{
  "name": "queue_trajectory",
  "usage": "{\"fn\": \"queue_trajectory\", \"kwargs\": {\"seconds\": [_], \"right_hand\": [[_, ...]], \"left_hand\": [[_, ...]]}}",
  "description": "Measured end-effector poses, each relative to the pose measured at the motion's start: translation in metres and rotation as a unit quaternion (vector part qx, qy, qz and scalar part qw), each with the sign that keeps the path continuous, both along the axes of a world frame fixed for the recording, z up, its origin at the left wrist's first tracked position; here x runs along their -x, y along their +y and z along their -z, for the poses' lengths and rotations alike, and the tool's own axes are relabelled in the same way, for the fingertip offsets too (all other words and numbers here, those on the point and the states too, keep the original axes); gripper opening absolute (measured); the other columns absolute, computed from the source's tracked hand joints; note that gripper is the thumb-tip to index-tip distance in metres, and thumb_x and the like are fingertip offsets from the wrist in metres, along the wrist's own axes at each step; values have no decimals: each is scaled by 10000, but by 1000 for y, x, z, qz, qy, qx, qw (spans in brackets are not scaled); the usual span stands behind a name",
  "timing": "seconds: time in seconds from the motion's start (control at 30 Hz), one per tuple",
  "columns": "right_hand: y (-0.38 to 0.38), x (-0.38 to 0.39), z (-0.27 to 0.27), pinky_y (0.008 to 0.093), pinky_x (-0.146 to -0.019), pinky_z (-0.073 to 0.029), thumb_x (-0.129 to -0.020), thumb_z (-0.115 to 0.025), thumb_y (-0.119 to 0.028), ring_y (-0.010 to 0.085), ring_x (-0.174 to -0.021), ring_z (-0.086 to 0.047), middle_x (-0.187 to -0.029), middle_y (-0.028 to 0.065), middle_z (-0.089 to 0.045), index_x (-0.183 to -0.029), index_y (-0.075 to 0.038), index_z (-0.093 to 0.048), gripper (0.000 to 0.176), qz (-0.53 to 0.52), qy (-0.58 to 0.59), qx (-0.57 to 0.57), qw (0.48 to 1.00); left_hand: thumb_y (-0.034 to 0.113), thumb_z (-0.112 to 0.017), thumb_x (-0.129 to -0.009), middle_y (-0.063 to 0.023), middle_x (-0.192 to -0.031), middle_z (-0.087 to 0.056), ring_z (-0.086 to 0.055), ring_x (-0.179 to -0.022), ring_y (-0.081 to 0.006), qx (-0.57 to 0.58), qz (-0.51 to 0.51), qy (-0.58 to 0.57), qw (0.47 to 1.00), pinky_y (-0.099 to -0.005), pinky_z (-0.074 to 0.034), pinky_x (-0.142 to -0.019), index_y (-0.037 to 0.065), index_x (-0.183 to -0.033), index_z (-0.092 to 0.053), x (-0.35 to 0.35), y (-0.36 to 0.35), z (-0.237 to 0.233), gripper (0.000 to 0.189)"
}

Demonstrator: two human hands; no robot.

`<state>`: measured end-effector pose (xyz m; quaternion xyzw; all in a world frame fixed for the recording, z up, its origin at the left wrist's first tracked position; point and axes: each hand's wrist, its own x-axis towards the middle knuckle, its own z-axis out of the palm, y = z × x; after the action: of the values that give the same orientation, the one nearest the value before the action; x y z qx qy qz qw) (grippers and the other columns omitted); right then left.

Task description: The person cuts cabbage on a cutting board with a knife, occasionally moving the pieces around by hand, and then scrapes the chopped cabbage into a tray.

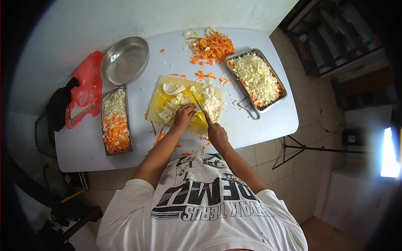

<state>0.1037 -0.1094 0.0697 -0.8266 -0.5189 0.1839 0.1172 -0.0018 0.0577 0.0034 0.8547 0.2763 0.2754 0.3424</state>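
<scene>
My right hand (217,136) is closed round the handle of a kitchen knife (197,101), whose blade lies over the yellow cutting board (156,97). With bent fingers, my left hand (184,116) presses on pale cabbage pieces just left of the blade. A pile of chopped cabbage (178,101) lies beside these fingers, and more cut cabbage (211,100) sits right of the knife. One curved cabbage piece (173,89) rests near the board's far left corner. My left fingertips are partly hidden.
Left stand a tray of cabbage and carrot (130,140), a metal bowl (125,60) and a red plastic bag (90,94). A carrot heap (213,45) lies at the back. Right are a filled tray (281,98) and metal tongs (251,109). A tripod (293,147) stands beyond the table.
</scene>
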Motion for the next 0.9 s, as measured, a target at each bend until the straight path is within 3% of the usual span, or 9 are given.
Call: {"fn": "queue_trajectory", "kwargs": {"seconds": [0.23, 0.33, 0.43, 0.53, 0.6, 0.63, 0.7, 0.77, 0.9], "right_hand": [[3, 24, -7, 402, -477, -529, -811, -559, 9, 287, -572, -653, -697, 171, -601, -1544, -192, -87, 895, 13, -88, 1, 996], [8, 22, -3, 320, -421, -499, -798, -632, -88, 203, -520, -613, -722, 94, -566, -1548, -191, -64, 947, -1, -130, 76, 989], [7, 25, -1, 321, -415, -497, -810, -601, -63, 203, -520, -611, -718, 107, -566, -1547, -212, -101, 902, 15, -100, 70, 992], [8, 23, -7, 352, -440, -513, -829, -555, -27, 239, -536, -626, -723, 129, -576, -1542, -253, -127, 861, 49, -44, 60, 996], [5, 24, -8, 375, -461, -522, -839, -530, -8, 266, -548, -633, -729, 142, -582, -1537, -276, -143, 842, 64, 1, 48, 997], [4, 25, -7, 385, -472, -525, -842, -521, -2, 278, -553, -636, -733, 147, -585, -1534, -286, -151, 835, 74, 22, 39, 996], [4, 22, -6, 396, -486, -529, -847, -513, 2, 293, -562, -638, -738, 151, -587, -1530, -293, -165, 821, 93, 56, 27, 994], [5, 25, -5, 397, -492, -528, -852, -513, -4, 298, -567, -638, -739, 150, -586, -1528, -288, -176, 807, 111, 89, 23, 990], [5, 29, -3, 398, -510, -535, -864, -502, -11, 303, -595, -647, -756, 153, -590, -1522, -301, -190, 784, 139, 108, 16, 984]], "left_hand": [[7, -711, -748, -118, -984, -670, -647, -856, -323, 0, 12, 18, 1000, -387, -529, -749, 29, -859, -663, -3, 4, -8, 123], [59, -684, -794, -100, -1021, -661, -635, -903, -303, -2, 20, 60, 998, -386, -524, -777, 40, -868, -673, -6, 7, -18, 78], [121, -638, -858, -106, -1106, -641, -607, -1034, -307, -73, -2, 74, 995, -392, -501, -859, 6, -963, -674, -9, 6, -43, 160], [163, -563, -903, -141, -1258, -551, -510, -1156, -350, -114, -31, -12, 993, -457, -426, -968, 37, -1144, -614, -47, 30, -37, 277], [213, -520, -934, -168, -1419, -413, -365, -1317, -380, -145, 35, 60, 987, -529, -293, -1077, 35, -1322, -477, -79, 43, -33, 429], [286, -447, -972, -137, -1535, -268, -191, -1432, -359, -133, 60, 162, 976, -574, -164, -1126, 60, -1427, -355, -86, 49, -15, 516], [300, -398, -990, -121, -1563, -216, -132, -1453, -355, -111, 82, 182, 974, -586, -129, -1132, 63, -1463, -292, -89, 58, 16, 540], [292, -349, -1010, -96, -1591, -146, -64, -1470, -348, -104, 118, 222, 962, -595, -78, -1136, 65, -1503, -205, -89, 63, 23, 562], [310, -328, -1017, -93, -1598, -124, -47, -1472, -348, -87, 134, 208, 965, -607, -29, -1130, 70, -1515, -164, -88, 64, 18, 577]]}}
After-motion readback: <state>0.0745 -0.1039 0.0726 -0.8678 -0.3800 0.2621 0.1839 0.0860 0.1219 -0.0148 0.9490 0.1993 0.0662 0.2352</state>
